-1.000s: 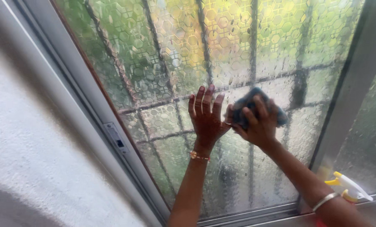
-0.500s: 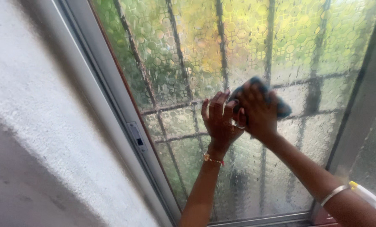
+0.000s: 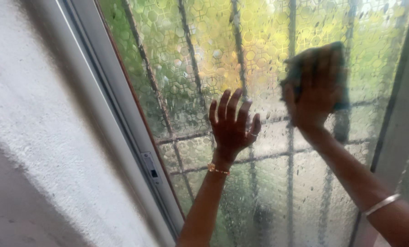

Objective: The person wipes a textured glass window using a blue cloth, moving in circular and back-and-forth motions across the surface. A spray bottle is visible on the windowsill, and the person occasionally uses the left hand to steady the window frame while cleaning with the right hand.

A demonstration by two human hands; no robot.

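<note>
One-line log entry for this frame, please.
left hand: flat on patterned glass pane | right hand: pressing dark cloth on pane | glass: wet droplets

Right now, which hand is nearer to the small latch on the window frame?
Left. The left hand is pressed flat on the patterned glass, up and to the right of the latch. The right hand holds a dark cloth against the glass much farther right and higher.

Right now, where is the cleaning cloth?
In the head view the dark cloth is upper right, pressed flat to the patterned window glass under the right hand, up and right of the left hand on the pane.
</note>
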